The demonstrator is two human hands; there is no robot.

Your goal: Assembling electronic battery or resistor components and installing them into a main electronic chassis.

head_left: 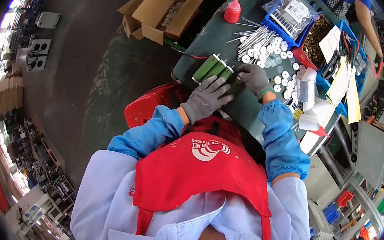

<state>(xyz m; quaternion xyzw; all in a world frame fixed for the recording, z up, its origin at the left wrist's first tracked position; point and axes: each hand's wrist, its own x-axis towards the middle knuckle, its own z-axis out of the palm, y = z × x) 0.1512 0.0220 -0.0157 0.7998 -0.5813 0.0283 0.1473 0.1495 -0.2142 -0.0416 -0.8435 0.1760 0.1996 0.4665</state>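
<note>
Several green cylinders (211,68) with white ends and thin pins lie side by side near the table's left edge. My left hand (206,99), in a grey glove, rests across their near ends with its fingers spread. At the far end of the rightmost cylinder is my right hand (253,78), also gloved in grey, its fingers drawn together; whatever they pinch is hidden. Just beyond and right of it lie many white discs (277,79) with centre holes. Thin metal rods (256,36) lie in a loose pile behind the discs.
A red squeeze bottle (233,9) stands on the green table (209,40). A blue bin (287,33) with bagged parts and a red bin (305,57) of small brass-coloured pieces sit at the back. An open cardboard box (165,11) and red stool (154,105) are left. Another person's arm (368,25) shows at far right.
</note>
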